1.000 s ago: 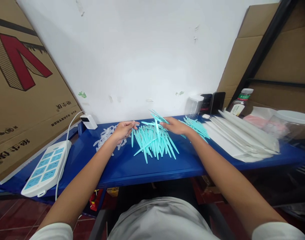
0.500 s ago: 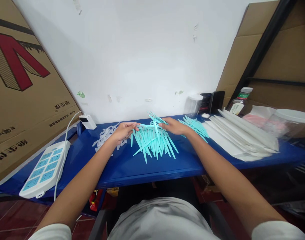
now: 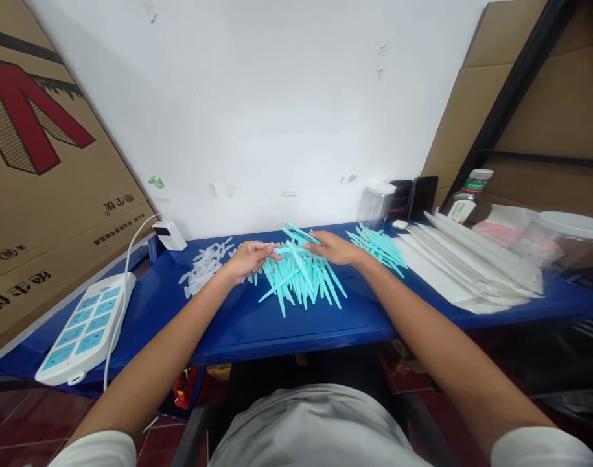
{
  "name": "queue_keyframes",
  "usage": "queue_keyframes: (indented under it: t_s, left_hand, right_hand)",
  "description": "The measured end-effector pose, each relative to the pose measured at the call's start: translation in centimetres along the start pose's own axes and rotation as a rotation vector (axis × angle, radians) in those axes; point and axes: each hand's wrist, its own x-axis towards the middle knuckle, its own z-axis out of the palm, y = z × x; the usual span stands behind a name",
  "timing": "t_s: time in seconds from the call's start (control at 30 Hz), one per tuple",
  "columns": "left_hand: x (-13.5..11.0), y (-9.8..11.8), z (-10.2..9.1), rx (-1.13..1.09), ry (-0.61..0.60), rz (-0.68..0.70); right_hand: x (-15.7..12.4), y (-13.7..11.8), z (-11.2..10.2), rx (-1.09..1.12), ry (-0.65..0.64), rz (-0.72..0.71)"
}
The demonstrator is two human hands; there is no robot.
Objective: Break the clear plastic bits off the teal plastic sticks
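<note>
A heap of slim, tapered turquoise plastic sticks (image 3: 303, 285) lies on the blue table in front of me. Over its left side, my left hand (image 3: 252, 258) is closed in a pinch at the left end of one level turquoise stick (image 3: 290, 250). My right hand (image 3: 332, 248), at the heap's upper right, is closed on several turquoise sticks (image 3: 296, 229) that fan out up and left; its fingertips also meet the level stick. Small translucent whitish pieces (image 3: 201, 267) are strewn left of my left hand, some partly hidden behind it.
A second pile of turquoise sticks (image 3: 378, 250) lies to the right, beside white packets (image 3: 466, 266). Clear jars (image 3: 378, 204), a bottle (image 3: 464, 198) and dark phone-like slabs stand behind. A power strip (image 3: 87, 327) with a cable and a white device (image 3: 170, 236) are at left.
My left hand has shifted slightly right, closer to my right hand. My right hand has moved a little left, and the sticks in it now lie flatter.
</note>
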Motion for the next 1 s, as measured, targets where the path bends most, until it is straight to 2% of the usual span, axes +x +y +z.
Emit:
queue_keyframes:
  t_s: [0.2, 0.33, 0.5, 0.6, 0.73, 1.0]
  left_hand:
    - [0.2, 0.2, 0.7, -0.200, 0.083, -0.058]
    - [0.7, 0.4, -0.4, -0.388, 0.185, -0.131]
    - [0.9, 0.9, -2.3, -0.615, 0.256, -0.270]
    - [0.8, 1.0, -2.4, -0.593, 0.296, -0.228]
    - [0.8, 0.8, -1.8, -0.517, 0.219, -0.152]
    - [0.7, 0.9, -1.4, -0.445, 0.250, -0.136]
  right_hand:
    - [0.4, 0.4, 0.6, 0.026, 0.006, 0.010]
    - [0.6, 1.0, 0.7, -0.024, 0.072, 0.067]
    - [0.4, 1.6, 0.3, -0.059, 0.177, 0.093]
    - [0.4, 1.6, 0.2, -0.065, 0.191, 0.105]
    - [0.4, 1.6, 0.2, -0.069, 0.190, 0.109]
    - [0.3, 1.2, 0.2, -0.028, 0.178, 0.097]
